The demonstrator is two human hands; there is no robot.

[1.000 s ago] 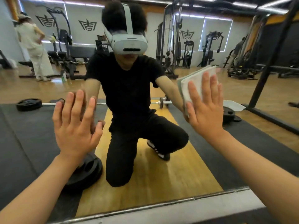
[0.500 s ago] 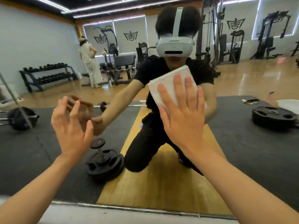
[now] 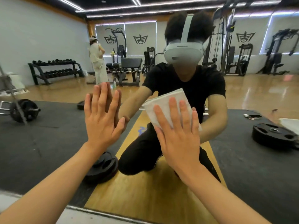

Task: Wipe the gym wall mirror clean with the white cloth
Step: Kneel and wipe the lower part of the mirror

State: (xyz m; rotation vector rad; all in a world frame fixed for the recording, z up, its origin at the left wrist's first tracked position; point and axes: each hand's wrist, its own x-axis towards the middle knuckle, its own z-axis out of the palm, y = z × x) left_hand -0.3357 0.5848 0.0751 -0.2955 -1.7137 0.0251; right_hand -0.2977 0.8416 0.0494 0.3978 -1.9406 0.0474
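Note:
The wall mirror (image 3: pixel 53 130) fills the view and reflects the gym and me kneeling in black clothes with a white headset. My right hand (image 3: pixel 178 136) lies flat with straight fingers and presses the folded white cloth (image 3: pixel 163 105) against the glass, near the middle. Most of the cloth shows above my fingers. My left hand (image 3: pixel 102 120) is flat on the glass to the left, fingers straight and spread, holding nothing; its reflection meets it palm to palm.
The mirror's bottom edge (image 3: pixel 113 215) runs along a pale ledge. Reflected in the glass are weight plates (image 3: pixel 273 135), a barbell (image 3: pixel 22 110), a dumbbell rack (image 3: pixel 55 70), exercise machines and a person in white (image 3: pixel 97 62) standing at the back.
My right hand has swept the cloth leftward across the glass, from the right side toward the middle. My left hand has come back flat against the mirror, and my view has turned left.

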